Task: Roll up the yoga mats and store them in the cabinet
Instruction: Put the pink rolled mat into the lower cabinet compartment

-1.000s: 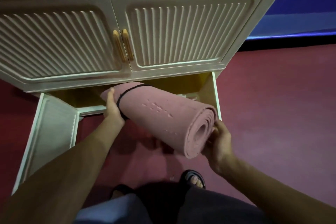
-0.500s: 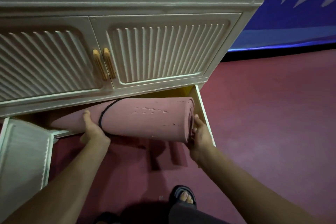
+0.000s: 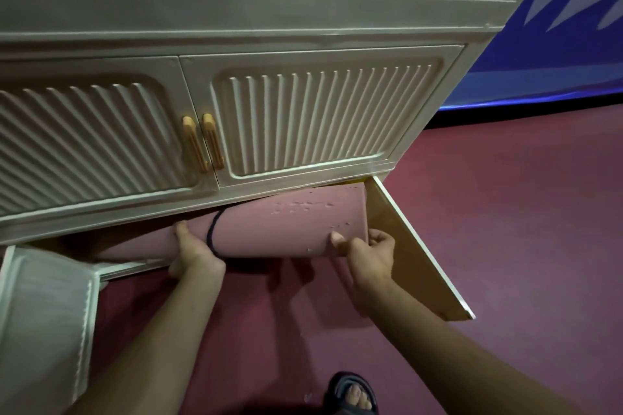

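Nearest, a sandaled foot [image 3: 352, 394] on the red floor [image 3: 505, 212]. Left hand [image 3: 194, 254] cups the rolled pink mat [image 3: 286, 229] from below, thumb up beside its black strap [image 3: 212, 236]. Right hand [image 3: 371, 254] grips the mat's right end, fingers curled. Mat lies across the cabinet [image 3: 303, 118] bottom opening, between open left door [image 3: 43, 330] and right door [image 3: 414, 246], close to the right door's edge. Blue wall [image 3: 556, 44] far right.
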`<move>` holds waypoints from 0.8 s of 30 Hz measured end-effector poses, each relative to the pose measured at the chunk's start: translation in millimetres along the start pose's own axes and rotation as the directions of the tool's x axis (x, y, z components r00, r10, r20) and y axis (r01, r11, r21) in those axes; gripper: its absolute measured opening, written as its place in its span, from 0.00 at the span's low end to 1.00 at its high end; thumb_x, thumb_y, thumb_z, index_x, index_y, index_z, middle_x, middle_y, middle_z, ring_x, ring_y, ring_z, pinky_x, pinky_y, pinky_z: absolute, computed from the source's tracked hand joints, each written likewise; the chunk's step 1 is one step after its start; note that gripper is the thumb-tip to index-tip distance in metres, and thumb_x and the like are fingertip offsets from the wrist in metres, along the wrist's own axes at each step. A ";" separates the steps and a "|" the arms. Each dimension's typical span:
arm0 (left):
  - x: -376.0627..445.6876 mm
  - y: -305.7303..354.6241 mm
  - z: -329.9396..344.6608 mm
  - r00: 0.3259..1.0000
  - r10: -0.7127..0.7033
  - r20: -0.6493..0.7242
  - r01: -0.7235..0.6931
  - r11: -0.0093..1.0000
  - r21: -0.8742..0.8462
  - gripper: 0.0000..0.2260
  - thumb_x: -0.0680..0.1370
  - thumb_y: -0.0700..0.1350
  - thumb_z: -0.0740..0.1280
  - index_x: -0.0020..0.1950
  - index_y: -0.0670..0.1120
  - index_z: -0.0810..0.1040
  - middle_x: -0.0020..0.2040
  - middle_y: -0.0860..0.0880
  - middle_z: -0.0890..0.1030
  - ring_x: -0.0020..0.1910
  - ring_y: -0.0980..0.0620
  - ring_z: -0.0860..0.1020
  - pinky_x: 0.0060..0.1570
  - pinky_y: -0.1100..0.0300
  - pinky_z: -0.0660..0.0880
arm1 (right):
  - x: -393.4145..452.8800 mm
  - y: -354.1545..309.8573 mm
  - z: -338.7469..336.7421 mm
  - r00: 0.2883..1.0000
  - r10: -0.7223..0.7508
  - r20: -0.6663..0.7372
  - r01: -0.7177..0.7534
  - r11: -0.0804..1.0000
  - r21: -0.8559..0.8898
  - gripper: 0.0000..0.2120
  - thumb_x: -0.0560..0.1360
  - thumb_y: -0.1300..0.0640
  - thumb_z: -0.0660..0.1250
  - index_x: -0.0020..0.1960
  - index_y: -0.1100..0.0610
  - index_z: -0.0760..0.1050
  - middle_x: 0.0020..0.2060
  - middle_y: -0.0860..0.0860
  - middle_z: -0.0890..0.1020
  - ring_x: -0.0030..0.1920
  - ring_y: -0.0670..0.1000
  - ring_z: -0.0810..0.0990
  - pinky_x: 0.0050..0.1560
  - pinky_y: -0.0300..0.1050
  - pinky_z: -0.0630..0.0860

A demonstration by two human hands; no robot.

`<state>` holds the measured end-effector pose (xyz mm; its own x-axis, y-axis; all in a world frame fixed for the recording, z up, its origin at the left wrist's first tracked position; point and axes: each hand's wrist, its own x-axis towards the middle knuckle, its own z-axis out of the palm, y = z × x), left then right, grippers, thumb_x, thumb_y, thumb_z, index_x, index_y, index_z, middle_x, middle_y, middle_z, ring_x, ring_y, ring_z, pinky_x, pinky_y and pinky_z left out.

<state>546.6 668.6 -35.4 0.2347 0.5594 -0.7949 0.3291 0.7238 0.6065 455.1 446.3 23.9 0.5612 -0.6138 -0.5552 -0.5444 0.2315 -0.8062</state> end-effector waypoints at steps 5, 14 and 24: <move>65.3 -9.0 9.5 0.980 -0.084 0.183 0.085 0.996 0.000 0.39 0.61 0.57 0.79 0.69 0.48 0.72 0.61 0.47 0.82 0.52 0.46 0.84 0.45 0.41 0.83 | 20.9 -3.4 9.3 0.992 -0.080 -0.093 0.079 0.997 -0.011 0.25 0.68 0.54 0.82 0.59 0.55 0.74 0.51 0.50 0.81 0.47 0.47 0.80 0.54 0.47 0.78; 65.5 2.3 14.2 0.899 -0.352 0.261 0.308 0.931 0.194 0.37 0.76 0.63 0.68 0.80 0.48 0.62 0.76 0.43 0.68 0.74 0.44 0.71 0.69 0.41 0.70 | 51.3 0.3 42.6 0.982 -0.112 -0.155 0.117 0.993 0.027 0.30 0.71 0.49 0.79 0.69 0.57 0.75 0.58 0.52 0.83 0.60 0.54 0.81 0.66 0.53 0.76; 62.7 18.2 25.5 0.928 -0.280 0.248 0.206 0.936 0.285 0.27 0.83 0.54 0.57 0.79 0.43 0.63 0.77 0.40 0.67 0.75 0.40 0.68 0.72 0.43 0.67 | 77.6 38.7 87.7 0.954 0.297 -0.023 -0.276 0.909 0.314 0.50 0.67 0.44 0.81 0.77 0.58 0.57 0.61 0.57 0.78 0.36 0.51 0.86 0.38 0.50 0.85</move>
<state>590.7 706.5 -74.5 0.3522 0.2165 -0.9105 0.6167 0.6781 0.3998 532.3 473.8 -68.3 0.3597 -0.5340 -0.7651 -0.4540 0.6162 -0.6435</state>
